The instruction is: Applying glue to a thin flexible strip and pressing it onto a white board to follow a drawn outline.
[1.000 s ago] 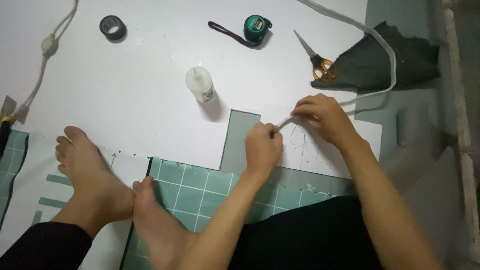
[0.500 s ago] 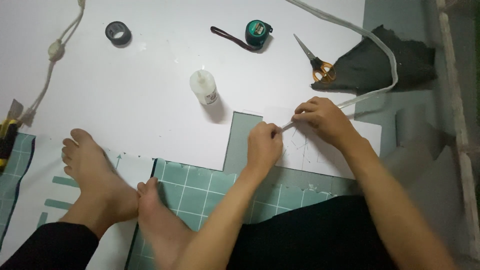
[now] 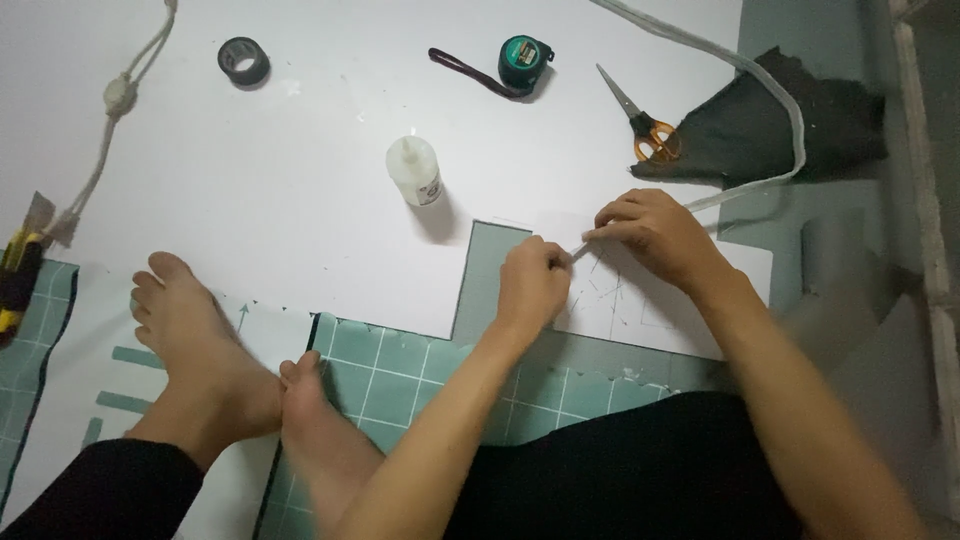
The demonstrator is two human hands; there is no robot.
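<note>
Right of the frame's centre, the left hand and right hand both pinch, fingers closed, the end of a thick pale grey cord over a white foam board, below orange-handled scissors and right of a small white plastic glue bottle.

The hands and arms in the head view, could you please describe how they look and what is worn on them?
Both the left hand and the right hand are bare: no gloves, rings or watch can be seen. The forearms are uncovered too, with no sleeves in view up to the frame edge. The fingers show no tape or markings.
</note>
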